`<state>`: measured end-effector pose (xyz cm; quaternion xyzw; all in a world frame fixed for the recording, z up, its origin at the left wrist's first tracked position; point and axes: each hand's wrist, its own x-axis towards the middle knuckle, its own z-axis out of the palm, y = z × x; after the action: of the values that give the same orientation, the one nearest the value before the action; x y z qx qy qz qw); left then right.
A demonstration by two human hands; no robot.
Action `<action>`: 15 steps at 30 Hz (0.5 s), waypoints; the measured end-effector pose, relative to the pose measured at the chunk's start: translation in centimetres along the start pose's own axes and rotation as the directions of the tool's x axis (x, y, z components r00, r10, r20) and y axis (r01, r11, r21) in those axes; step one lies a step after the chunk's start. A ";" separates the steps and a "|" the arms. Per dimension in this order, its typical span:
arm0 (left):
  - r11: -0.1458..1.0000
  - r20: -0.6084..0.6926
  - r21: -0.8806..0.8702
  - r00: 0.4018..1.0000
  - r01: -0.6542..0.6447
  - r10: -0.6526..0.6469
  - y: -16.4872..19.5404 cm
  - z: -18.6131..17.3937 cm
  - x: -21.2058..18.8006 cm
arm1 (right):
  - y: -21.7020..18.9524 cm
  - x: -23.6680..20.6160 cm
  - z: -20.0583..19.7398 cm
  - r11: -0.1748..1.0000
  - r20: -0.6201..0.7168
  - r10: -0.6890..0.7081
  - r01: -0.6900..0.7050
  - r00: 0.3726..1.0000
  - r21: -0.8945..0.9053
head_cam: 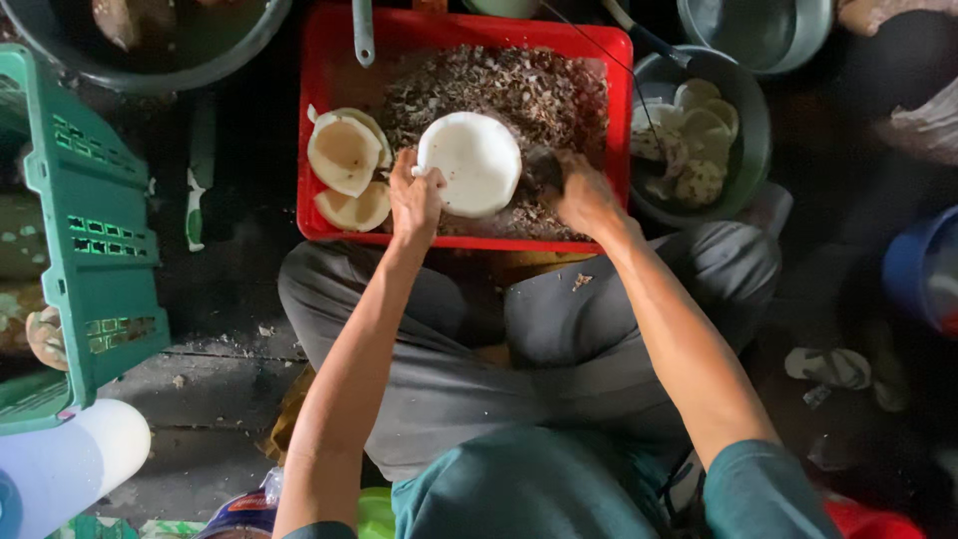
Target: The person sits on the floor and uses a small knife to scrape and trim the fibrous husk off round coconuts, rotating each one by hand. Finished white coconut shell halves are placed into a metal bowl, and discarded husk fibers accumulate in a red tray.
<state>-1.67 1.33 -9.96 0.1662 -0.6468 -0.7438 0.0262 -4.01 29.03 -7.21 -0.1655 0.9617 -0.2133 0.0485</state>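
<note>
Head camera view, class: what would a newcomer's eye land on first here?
The round white coconut piece, held at centre over the red crate by the left hand, while the right hand works its edge. Brown shavings fill the crate, and peeled pieces sit in a grey bowl to the right.

Green slatted crate [95, 230] at left, grey bowl [750, 130] of peeled pieces — blue bucket [913, 265], sandal [828, 366] on floor

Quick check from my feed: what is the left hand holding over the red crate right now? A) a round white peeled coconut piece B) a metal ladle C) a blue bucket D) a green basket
A: the left hand grips the edge of a round white coconut piece above the red crate, while the right hand works at its other side.
</note>
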 end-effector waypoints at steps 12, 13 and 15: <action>0.902 -0.169 0.424 0.972 -0.075 0.161 1.5 2.6 -1.1 | -11.2 -6.7 -5.1 0.798 -0.064 0.172 -0.101 0.983 0.593; 0.894 -0.152 0.401 0.949 -0.198 0.278 1.7 2.8 -1.3 | -11.9 -6.8 -4.8 0.796 -0.169 0.043 0.068 0.985 0.601; 0.830 -0.127 0.353 0.857 -0.432 0.500 2.0 3.1 -1.6 | -12.6 -6.9 -4.2 0.871 -0.279 -0.075 0.198 0.958 0.449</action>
<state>-1.41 4.38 -7.32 0.0835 -0.7702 -0.5806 0.2505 5.50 22.30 2.12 -0.1882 0.8646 -0.4630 -0.0507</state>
